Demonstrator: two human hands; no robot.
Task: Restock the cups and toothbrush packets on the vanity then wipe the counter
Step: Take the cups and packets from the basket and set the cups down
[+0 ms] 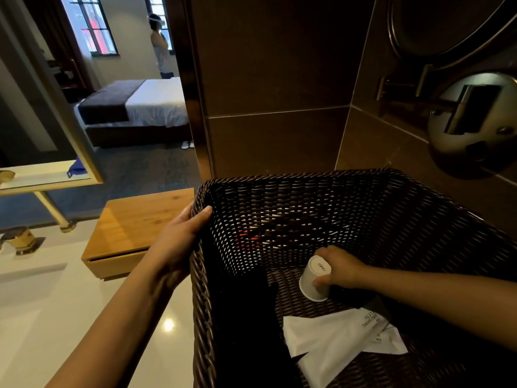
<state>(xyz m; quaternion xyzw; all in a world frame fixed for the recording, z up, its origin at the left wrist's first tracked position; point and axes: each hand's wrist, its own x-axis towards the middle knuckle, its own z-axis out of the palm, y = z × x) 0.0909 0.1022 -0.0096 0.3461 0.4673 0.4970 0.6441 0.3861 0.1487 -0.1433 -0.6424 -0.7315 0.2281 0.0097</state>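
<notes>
Both hands closed: left [179, 242] gripping, right [340, 267] grasping.

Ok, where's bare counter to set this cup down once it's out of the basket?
The white counter is bare left of the basket, between the gold tap and the wooden box. The basket floor is crowded: white packets and the right hand gripping the cup.

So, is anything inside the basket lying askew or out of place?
Nothing damaged or spilled. The white packets lie loose and crooked on the basket floor, overlapping. The cup is tilted only because the right hand grips it.
</notes>
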